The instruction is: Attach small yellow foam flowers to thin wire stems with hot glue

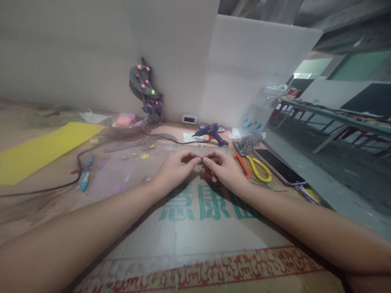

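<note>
My left hand (180, 165) and my right hand (221, 167) meet over the middle of the work surface, fingertips almost touching. Both pinch with thumb and forefinger at a small dark bit between them, too small and blurred to name. Just beyond them lies a blue glue gun (210, 132) with an orange trigger. To the right of my right hand are scissors or pliers with an orange handle (242, 166) and a yellow handle (261, 169). Small yellow flower-shaped pieces (144, 156) lie to the left of my left hand.
Yellow sheet (45, 152), blue pen (87, 173) and black cable (80, 160) lie left. A grey crescent decoration (143, 83) with coloured balls stands at the back, near a small digital display (190, 119). A phone (279, 167), grey cord bundle (249, 143) and lidded jug (265, 108) are right.
</note>
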Action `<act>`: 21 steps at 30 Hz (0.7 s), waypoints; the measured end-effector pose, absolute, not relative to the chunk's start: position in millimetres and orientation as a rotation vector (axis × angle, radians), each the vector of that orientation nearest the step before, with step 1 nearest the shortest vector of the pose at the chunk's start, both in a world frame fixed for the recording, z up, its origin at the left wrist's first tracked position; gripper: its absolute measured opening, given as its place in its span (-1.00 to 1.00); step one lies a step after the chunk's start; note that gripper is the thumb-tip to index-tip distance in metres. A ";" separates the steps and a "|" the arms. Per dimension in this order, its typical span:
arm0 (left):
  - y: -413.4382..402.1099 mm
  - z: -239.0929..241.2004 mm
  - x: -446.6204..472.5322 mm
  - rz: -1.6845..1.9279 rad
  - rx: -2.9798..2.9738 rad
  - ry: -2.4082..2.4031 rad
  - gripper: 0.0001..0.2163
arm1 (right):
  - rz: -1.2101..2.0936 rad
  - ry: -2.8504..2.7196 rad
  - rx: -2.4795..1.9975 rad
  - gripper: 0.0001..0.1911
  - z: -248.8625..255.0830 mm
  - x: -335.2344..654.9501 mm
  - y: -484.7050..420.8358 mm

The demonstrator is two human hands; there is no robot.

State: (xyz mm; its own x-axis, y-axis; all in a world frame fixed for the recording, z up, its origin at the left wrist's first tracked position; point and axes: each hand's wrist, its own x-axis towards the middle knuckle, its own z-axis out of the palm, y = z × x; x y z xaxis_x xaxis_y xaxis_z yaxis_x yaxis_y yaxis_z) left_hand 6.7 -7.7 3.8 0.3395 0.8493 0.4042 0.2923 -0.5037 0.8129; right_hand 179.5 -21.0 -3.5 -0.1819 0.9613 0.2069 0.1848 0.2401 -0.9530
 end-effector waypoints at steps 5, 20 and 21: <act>-7.9 3.8 6.4 1.141 2.002 0.970 -0.82 | 1.013 -1.599 -1.130 -0.77 -2.1 180.1 -22.5; -8.5 4.8 5.7 1.094 2.016 1.035 -0.78 | 1.009 -1.651 -1.137 -0.81 -0.4 175.9 -24.0; -6.9 2.7 5.2 1.095 2.007 1.026 -0.76 | 1.020 -1.640 -1.132 -0.80 -0.6 176.2 -23.8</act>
State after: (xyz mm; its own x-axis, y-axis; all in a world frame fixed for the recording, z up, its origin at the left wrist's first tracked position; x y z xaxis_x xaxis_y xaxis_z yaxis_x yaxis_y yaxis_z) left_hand 5.2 -6.9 2.7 0.3528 0.8512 0.3885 0.3325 -0.5021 0.7983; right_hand 176.2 -23.8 -0.6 -0.2050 0.9576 0.2024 0.2418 0.2500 -0.9376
